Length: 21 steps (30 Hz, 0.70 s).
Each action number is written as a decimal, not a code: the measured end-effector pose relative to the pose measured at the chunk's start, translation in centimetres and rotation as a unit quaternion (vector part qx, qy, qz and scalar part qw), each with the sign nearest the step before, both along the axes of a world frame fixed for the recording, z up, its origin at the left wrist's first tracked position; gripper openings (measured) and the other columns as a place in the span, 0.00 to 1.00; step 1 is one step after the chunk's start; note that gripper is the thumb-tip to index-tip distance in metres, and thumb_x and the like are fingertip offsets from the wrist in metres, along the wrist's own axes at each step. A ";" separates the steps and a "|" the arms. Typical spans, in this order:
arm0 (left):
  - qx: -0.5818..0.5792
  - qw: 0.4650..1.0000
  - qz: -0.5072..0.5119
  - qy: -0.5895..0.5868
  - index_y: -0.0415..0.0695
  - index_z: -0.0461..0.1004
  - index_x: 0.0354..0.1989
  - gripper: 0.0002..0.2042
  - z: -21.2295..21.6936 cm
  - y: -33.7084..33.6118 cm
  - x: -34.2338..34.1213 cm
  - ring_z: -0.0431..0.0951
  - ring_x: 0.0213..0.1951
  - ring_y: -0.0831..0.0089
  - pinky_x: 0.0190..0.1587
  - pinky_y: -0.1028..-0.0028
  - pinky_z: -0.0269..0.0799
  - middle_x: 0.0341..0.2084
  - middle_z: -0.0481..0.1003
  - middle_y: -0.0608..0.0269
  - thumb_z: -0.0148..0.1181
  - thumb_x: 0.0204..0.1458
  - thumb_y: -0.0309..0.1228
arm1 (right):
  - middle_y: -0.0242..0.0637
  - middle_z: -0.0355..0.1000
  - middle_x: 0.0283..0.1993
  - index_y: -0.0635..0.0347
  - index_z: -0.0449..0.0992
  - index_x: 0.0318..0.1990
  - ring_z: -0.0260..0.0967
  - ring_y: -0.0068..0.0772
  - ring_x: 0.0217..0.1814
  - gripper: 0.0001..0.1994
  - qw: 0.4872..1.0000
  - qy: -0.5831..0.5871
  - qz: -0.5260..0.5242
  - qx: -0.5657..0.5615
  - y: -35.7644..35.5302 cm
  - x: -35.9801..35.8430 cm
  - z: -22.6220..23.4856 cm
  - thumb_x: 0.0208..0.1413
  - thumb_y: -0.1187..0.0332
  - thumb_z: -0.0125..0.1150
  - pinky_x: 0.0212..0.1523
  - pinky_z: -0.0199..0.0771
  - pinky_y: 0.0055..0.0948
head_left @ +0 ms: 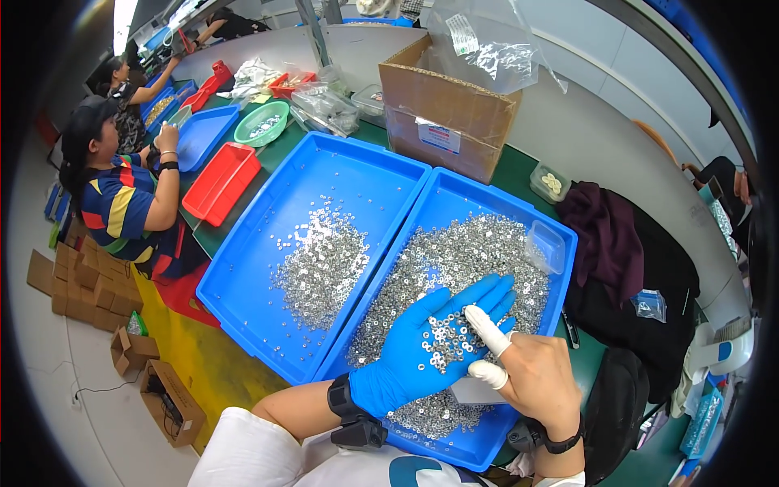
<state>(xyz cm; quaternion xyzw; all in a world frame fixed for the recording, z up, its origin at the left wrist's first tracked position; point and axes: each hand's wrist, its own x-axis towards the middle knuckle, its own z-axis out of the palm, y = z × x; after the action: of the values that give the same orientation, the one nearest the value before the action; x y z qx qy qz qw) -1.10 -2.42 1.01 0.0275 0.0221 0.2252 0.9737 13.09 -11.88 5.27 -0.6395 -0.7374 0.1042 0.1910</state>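
My left hand (403, 351), in a blue glove, is palm up above the right blue tray (432, 195), fingers stretched out. A small heap of shiny metal rings (449, 341), like nuts or washers, rests on its palm and finger bases. My right hand (540, 375) wears white finger cots on thumb and index finger. These two are apart, the index tip at the rings on the glove, the other fingers curled in. Many more rings (466, 252) cover the tray floor. Partly hidden beneath my hands is a translucent plastic piece (479, 391).
Left of it, another blue tray (235, 276) holds a smaller pile of rings. A clear tub (545, 247) sits in the right tray's far corner. Behind stands a cardboard box (450, 109). Dark cloth (604, 235) lies at right. A co-worker (122, 183) sits left, near a red bin (221, 184).
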 end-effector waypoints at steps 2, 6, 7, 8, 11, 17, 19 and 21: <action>-0.001 1.000 0.002 0.009 0.38 0.42 0.70 0.32 0.0 0.0 0.0 0.41 0.72 0.58 0.72 0.58 0.34 0.71 0.41 0.51 0.37 0.61 0.42 | 0.36 0.61 0.15 0.51 0.67 0.63 0.63 0.38 0.17 0.31 1.000 -0.002 -0.021 0.006 0.0 0.0 0.1 0.54 0.47 0.58 0.19 0.60 0.36; -0.013 1.000 0.002 -0.004 0.38 0.42 0.70 0.32 0.0 -0.3 0.3 0.41 0.72 0.58 0.72 0.58 0.34 0.71 0.41 0.51 0.37 0.61 0.42 | 0.36 0.62 0.16 0.51 0.67 0.63 0.63 0.38 0.17 0.31 0.999 0.002 -0.037 0.012 -0.3 0.3 0.3 0.54 0.48 0.58 0.19 0.60 0.37; -0.013 1.000 0.003 -0.003 0.38 0.42 0.70 0.32 0.0 -0.3 0.3 0.41 0.72 0.58 0.72 0.58 0.34 0.71 0.41 0.51 0.37 0.61 0.42 | 0.36 0.62 0.16 0.51 0.67 0.63 0.63 0.38 0.17 0.30 0.999 0.006 -0.036 0.014 -0.3 0.3 0.3 0.54 0.48 0.58 0.19 0.60 0.37; -0.012 1.000 0.005 -0.004 0.39 0.42 0.70 0.32 0.0 -0.2 0.2 0.41 0.72 0.58 0.72 0.58 0.35 0.71 0.41 0.51 0.37 0.62 0.42 | 0.36 0.62 0.16 0.51 0.67 0.63 0.63 0.38 0.17 0.30 0.999 0.007 -0.035 0.015 -0.3 0.4 0.4 0.54 0.48 0.58 0.19 0.60 0.37; -0.009 1.000 0.009 -0.004 0.39 0.42 0.70 0.32 0.0 -0.2 0.2 0.41 0.72 0.58 0.72 0.58 0.35 0.71 0.42 0.51 0.37 0.62 0.42 | 0.36 0.62 0.16 0.51 0.69 0.62 0.63 0.37 0.17 0.29 1.000 -0.006 0.006 0.007 -0.3 0.5 0.9 0.55 0.49 0.58 0.19 0.59 0.37; -0.040 0.999 -0.005 -0.022 0.38 0.43 0.70 0.31 0.2 -0.2 0.2 0.42 0.71 0.58 0.72 0.58 0.36 0.71 0.42 0.51 0.36 0.62 0.41 | 0.36 0.63 0.16 0.52 0.71 0.60 0.64 0.35 0.17 0.28 1.000 0.005 0.002 0.011 -0.2 0.7 0.1 0.54 0.49 0.59 0.19 0.59 0.33; -0.048 0.998 -0.005 -0.026 0.38 0.44 0.70 0.31 0.2 0.0 0.1 0.42 0.71 0.57 0.72 0.58 0.36 0.71 0.43 0.51 0.36 0.62 0.41 | 0.35 0.64 0.16 0.53 0.72 0.59 0.66 0.29 0.18 0.29 0.998 0.042 -0.008 0.051 -0.3 1.3 -0.1 0.52 0.49 0.62 0.19 0.59 0.30; -0.079 0.996 0.007 -0.030 0.37 0.44 0.70 0.30 0.1 0.3 -0.1 0.44 0.71 0.57 0.72 0.58 0.37 0.70 0.44 0.50 0.37 0.61 0.39 | 0.33 0.65 0.17 0.54 0.73 0.58 0.66 0.26 0.18 0.27 0.995 0.093 -0.020 0.031 -0.1 2.2 0.1 0.52 0.53 0.64 0.19 0.60 0.28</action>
<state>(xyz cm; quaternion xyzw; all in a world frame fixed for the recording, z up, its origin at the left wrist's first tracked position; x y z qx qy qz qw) -1.23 -2.09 1.07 -0.0569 0.0108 0.2303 0.9714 15.26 -12.03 5.41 -0.6356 -0.7061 0.1365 0.2807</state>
